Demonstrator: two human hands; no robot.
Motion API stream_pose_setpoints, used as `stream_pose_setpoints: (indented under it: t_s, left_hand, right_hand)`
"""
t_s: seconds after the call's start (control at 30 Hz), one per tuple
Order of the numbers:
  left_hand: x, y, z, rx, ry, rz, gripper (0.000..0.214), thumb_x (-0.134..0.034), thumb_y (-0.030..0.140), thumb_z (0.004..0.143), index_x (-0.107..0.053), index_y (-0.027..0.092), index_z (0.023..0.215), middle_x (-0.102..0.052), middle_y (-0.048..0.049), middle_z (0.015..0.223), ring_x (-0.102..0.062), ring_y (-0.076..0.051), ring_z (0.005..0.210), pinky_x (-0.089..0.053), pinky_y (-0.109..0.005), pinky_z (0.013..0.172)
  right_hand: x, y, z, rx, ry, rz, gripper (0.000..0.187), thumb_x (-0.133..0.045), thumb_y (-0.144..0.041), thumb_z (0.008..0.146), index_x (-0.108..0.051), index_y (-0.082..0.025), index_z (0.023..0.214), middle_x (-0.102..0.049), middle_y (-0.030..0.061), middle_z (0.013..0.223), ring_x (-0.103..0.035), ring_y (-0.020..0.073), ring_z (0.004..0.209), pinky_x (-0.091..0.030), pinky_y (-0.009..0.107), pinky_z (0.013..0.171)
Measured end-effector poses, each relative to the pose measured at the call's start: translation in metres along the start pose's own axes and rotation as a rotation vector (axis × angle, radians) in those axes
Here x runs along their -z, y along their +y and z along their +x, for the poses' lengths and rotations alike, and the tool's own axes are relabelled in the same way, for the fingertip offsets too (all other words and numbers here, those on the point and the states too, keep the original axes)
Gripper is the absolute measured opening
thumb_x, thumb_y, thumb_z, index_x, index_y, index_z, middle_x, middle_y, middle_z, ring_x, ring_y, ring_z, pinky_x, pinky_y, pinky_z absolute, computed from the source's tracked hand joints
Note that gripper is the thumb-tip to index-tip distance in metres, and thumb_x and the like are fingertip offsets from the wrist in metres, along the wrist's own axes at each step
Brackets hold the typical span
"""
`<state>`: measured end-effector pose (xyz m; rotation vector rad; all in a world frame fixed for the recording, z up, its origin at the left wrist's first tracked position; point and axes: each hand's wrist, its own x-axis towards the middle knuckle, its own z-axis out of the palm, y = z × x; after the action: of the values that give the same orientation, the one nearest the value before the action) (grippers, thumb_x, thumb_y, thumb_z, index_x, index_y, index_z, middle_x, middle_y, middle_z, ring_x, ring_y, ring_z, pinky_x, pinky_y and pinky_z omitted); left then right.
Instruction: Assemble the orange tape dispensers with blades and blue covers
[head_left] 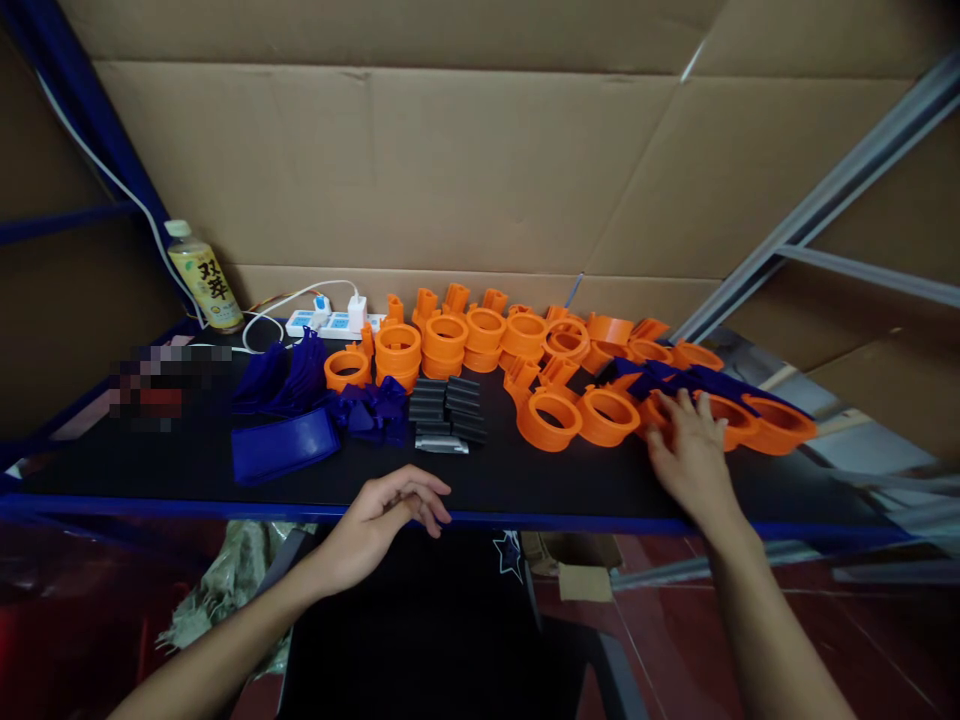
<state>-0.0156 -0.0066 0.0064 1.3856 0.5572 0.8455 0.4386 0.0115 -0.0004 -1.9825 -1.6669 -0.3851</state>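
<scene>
Head view looks down on a black table [525,480] with a blue front edge, backed by a cardboard wall [450,170]. The right hand [690,455] lies palm down near the right end, its grip open and the fingers spread. The fingertips rest on an orange ring [739,420] in the front row and reach the dark blue pieces [675,380] that lie across the rings there. The hand closes on nothing.

The left hand [379,515] hovers at the front edge near the middle, with its fingers loosely curled and its grip empty. It is well apart from the ring.

More orange rings [442,340] stand stacked in rows behind, from the middle out to the right. A stack of black blocks [448,408] sits just ahead of the left hand. To their left lie small blue parts [371,410] and a flat blue piece [283,445]. A bottle [204,278] with a yellow label stands at the far left corner, near a white power strip [330,322].
</scene>
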Motion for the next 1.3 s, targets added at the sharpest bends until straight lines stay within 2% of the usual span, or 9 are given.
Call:
stream_pose_setpoints:
  t_s: [0.17,0.27,0.4,0.6,0.77,0.9,0.97,1.1,1.3]
  left_hand:
    - [-0.001,-0.001,-0.001,-0.002,-0.002,0.016,0.031,-0.055,0.037,0.097,-0.066,0.016,0.117,-0.073,-0.0119,0.096,-0.068,-0.022,0.083,-0.051,-0.036,0.080]
    - [-0.001,0.000,0.000,-0.005,0.000,0.015,0.031,-0.054,0.038,0.097,-0.067,0.016,0.115,-0.074,-0.0118,0.095,-0.069,-0.022,0.083,-0.051,-0.036,0.080]
    - [-0.001,0.001,0.000,-0.004,0.003,0.020,0.031,-0.054,0.039,0.097,-0.067,0.016,0.114,-0.073,-0.0118,0.095,-0.069,-0.021,0.082,-0.051,-0.036,0.080]
    - [-0.001,0.002,-0.001,-0.004,-0.009,0.042,0.032,-0.051,0.038,0.099,-0.066,0.015,0.117,-0.073,-0.0123,0.095,-0.069,-0.022,0.084,-0.052,-0.036,0.081]
    - [-0.001,0.003,-0.001,-0.003,-0.021,0.028,0.032,-0.052,0.036,0.099,-0.067,0.015,0.117,-0.073,-0.0121,0.096,-0.069,-0.022,0.088,-0.052,-0.037,0.083]
    - [-0.001,0.002,0.002,-0.021,-0.019,-0.067,0.036,-0.058,0.033,0.096,-0.062,0.019,0.129,-0.070,-0.0147,0.115,-0.065,-0.027,0.110,-0.053,-0.041,0.092]
    - [0.000,0.000,0.004,-0.069,-0.017,-0.127,0.046,-0.061,0.034,0.095,-0.055,0.024,0.139,-0.063,-0.0158,0.133,-0.057,-0.031,0.125,-0.051,-0.045,0.096]
    - [0.003,-0.005,0.006,-0.145,-0.014,-0.215,0.058,-0.062,0.040,0.093,-0.046,0.027,0.147,-0.048,-0.0155,0.151,-0.045,-0.036,0.138,-0.047,-0.050,0.103]
    - [-0.001,0.000,0.005,-0.088,0.111,-0.362,0.046,-0.053,0.046,0.097,-0.057,0.019,0.133,-0.056,-0.0193,0.143,-0.065,-0.035,0.115,-0.049,-0.051,0.099]
  right_hand:
    - [0.008,-0.014,-0.003,-0.025,0.107,0.055,0.047,-0.036,-0.033,0.098,-0.050,-0.016,0.140,-0.042,0.0230,0.153,-0.026,0.0348,0.149,-0.014,0.062,0.116]
    - [0.018,-0.032,-0.006,0.075,0.199,0.053,0.043,-0.034,-0.033,0.099,-0.055,-0.018,0.134,-0.056,0.0175,0.142,-0.040,0.0285,0.142,-0.019,0.053,0.119]
    - [0.020,-0.048,-0.009,0.309,0.081,-0.031,0.037,-0.045,-0.043,0.095,-0.065,-0.021,0.118,-0.072,0.0117,0.116,-0.056,0.0297,0.122,-0.019,0.055,0.117]
    - [0.012,-0.043,-0.005,0.379,0.047,-0.045,0.029,-0.046,-0.041,0.094,-0.066,-0.021,0.101,-0.072,0.0103,0.098,-0.062,0.0286,0.101,-0.030,0.057,0.110]
    - [0.040,-0.068,-0.012,0.392,0.201,-0.043,0.019,-0.055,-0.036,0.093,-0.065,-0.021,0.100,-0.069,0.0106,0.092,-0.062,0.0279,0.094,-0.038,0.051,0.111]
    - [0.069,-0.114,-0.034,0.454,0.311,0.249,0.014,-0.068,-0.028,0.087,-0.064,-0.022,0.099,-0.068,0.0062,0.090,-0.064,0.0233,0.087,-0.045,0.050,0.107]
    - [0.080,-0.137,-0.048,0.475,0.219,0.429,0.016,-0.071,-0.023,0.086,-0.064,-0.023,0.100,-0.068,0.0045,0.092,-0.066,0.0227,0.093,-0.047,0.049,0.106]
    - [0.087,-0.175,-0.073,0.495,-0.163,0.732,0.020,-0.072,-0.019,0.085,-0.062,-0.023,0.103,-0.068,0.0042,0.096,-0.067,0.0212,0.098,-0.052,0.041,0.100]
    - [0.075,-0.220,-0.091,0.543,-0.546,0.840,0.016,-0.073,-0.033,0.087,-0.063,-0.021,0.093,-0.068,0.0027,0.084,-0.064,0.0152,0.076,-0.054,0.027,0.074]
